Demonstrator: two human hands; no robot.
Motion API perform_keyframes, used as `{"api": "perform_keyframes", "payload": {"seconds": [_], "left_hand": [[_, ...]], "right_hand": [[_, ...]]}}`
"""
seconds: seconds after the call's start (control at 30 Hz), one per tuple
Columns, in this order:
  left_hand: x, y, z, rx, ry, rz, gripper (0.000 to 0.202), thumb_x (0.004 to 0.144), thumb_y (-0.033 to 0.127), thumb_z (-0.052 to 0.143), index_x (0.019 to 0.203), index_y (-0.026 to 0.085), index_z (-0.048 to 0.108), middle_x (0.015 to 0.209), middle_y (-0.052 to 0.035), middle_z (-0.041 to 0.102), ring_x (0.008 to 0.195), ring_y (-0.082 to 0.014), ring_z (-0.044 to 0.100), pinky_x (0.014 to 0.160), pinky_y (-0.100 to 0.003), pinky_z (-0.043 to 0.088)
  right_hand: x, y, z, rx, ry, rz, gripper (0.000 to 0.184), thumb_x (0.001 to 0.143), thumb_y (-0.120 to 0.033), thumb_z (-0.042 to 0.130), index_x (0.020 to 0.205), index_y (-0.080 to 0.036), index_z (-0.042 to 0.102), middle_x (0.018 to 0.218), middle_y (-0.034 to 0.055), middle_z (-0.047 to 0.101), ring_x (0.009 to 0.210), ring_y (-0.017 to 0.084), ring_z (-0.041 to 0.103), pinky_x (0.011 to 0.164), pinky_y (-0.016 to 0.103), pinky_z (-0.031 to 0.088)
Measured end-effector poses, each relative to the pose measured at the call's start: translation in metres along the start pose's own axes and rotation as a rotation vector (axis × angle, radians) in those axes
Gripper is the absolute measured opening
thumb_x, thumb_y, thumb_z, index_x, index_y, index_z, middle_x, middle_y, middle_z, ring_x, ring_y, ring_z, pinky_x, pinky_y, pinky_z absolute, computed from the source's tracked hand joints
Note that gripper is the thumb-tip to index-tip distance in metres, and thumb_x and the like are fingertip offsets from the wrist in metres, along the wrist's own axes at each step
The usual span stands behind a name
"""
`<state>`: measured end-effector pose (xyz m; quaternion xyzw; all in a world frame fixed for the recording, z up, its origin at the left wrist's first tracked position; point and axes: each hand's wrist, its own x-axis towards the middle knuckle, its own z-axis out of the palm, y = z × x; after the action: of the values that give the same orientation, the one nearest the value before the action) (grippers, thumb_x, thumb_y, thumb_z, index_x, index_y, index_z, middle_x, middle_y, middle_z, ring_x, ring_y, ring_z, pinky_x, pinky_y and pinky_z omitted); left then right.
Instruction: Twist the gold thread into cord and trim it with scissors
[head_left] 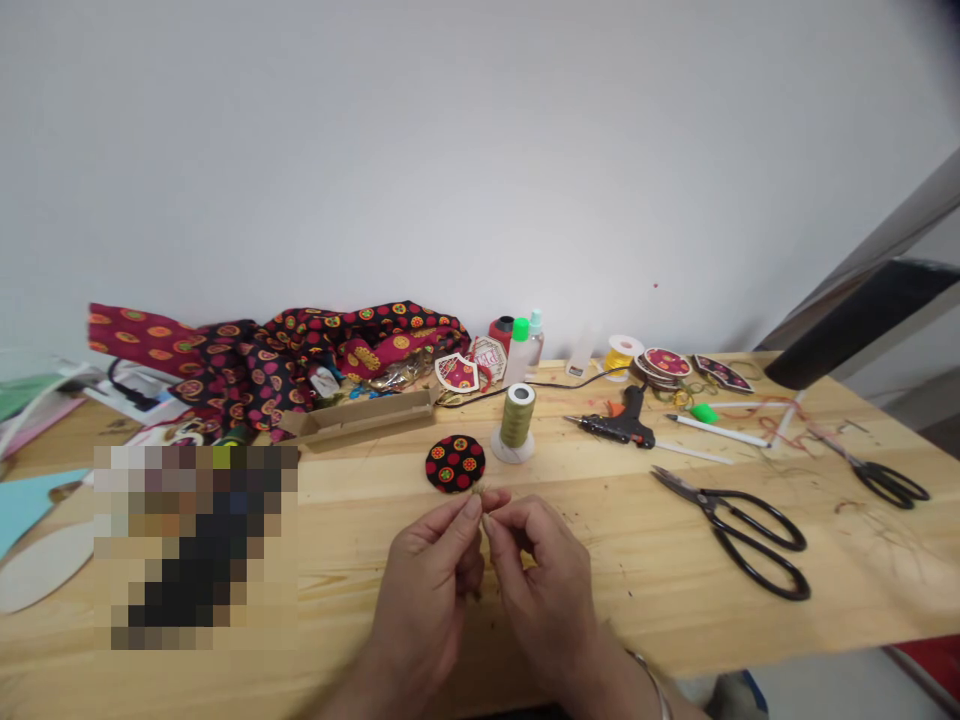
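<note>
My left hand (431, 570) and my right hand (544, 580) meet over the front middle of the table, each with thumb and forefinger pinched. Between the fingertips shows a trace of fine olive thread (479, 490); most of it is hidden by the fingers. Just beyond my left fingertips lies a round disc covered in black fabric with red and yellow motifs (455, 463). A cone of olive thread (517, 420) stands upright behind my right hand. To the right, large black-handled scissors (731, 530) lie with their handles apart.
Patterned fabric (300, 345) is heaped at the back left behind an open cardboard box (360, 422). A black glue gun (622, 425), yellow spool (621, 357), green-capped bottle (519, 350) and smaller scissors (885, 482) lie rightward. A blurred patch (202, 550) covers the left.
</note>
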<state>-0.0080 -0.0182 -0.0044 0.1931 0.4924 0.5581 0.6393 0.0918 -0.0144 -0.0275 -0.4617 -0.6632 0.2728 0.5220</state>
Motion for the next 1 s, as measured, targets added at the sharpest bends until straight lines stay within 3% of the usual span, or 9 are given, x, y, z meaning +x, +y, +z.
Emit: {"api": "perform_keyframes", "payload": {"seconds": [0.33,0.53,0.6,0.8,0.9,1.0], "left_hand": [[0.0,0.0,0.0,-0.011,-0.01,-0.003,0.022,0.068,0.03,0.075,0.083,0.014,0.076,0.045,0.0072,0.039,0.041,-0.0035,0.025,0.041,-0.016,0.028],[0.002,-0.001,0.0,0.082,0.002,0.061,0.023,0.07,0.034,0.072,0.082,0.014,0.074,0.043,0.0094,0.031,0.041,-0.0047,0.022,0.039,-0.017,0.019],[0.002,-0.002,-0.002,0.159,-0.012,0.101,0.022,0.07,0.036,0.071,0.074,0.014,0.072,0.044,0.0087,0.034,0.042,-0.0051,0.024,0.039,-0.018,0.02],[0.002,-0.004,-0.008,0.41,-0.137,0.121,0.027,0.076,0.04,0.063,0.066,0.015,0.068,0.045,0.0056,0.043,0.04,-0.0062,0.028,0.041,-0.021,0.021],[0.001,-0.003,-0.009,0.462,-0.179,0.121,0.032,0.078,0.04,0.061,0.059,0.016,0.064,0.046,0.0045,0.044,0.041,-0.0064,0.029,0.042,-0.022,0.019],[0.0,-0.002,-0.009,0.492,-0.206,0.097,0.035,0.08,0.041,0.059,0.055,0.016,0.06,0.043,0.0056,0.037,0.041,-0.0068,0.026,0.043,-0.023,0.017]], "right_hand": [[0.0,0.0,-0.001,0.034,-0.03,-0.03,0.012,0.085,-0.012,0.049,0.079,-0.016,0.059,0.077,0.0046,0.062,0.07,0.012,0.06,0.063,0.022,0.048],[0.012,-0.002,-0.022,-0.026,-0.03,-0.065,0.014,0.083,-0.014,0.054,0.092,-0.017,0.064,0.085,0.0058,0.063,0.081,0.016,0.058,0.071,0.029,0.046],[0.023,-0.001,-0.031,0.027,-0.067,0.02,0.016,0.081,-0.018,0.059,0.095,-0.018,0.067,0.084,0.0053,0.062,0.079,0.017,0.056,0.07,0.03,0.045],[0.046,0.006,-0.043,0.568,-0.543,0.476,0.02,0.073,-0.026,0.069,0.09,-0.017,0.073,0.068,-0.0001,0.06,0.063,0.012,0.056,0.065,0.028,0.045],[0.046,0.012,-0.043,0.747,-0.62,0.552,0.022,0.071,-0.026,0.072,0.09,-0.016,0.073,0.065,0.0002,0.065,0.061,0.012,0.058,0.067,0.029,0.046],[0.047,0.016,-0.044,0.733,-0.621,0.563,0.023,0.069,-0.026,0.074,0.089,-0.017,0.073,0.07,0.002,0.068,0.066,0.014,0.061,0.066,0.029,0.048]]}}
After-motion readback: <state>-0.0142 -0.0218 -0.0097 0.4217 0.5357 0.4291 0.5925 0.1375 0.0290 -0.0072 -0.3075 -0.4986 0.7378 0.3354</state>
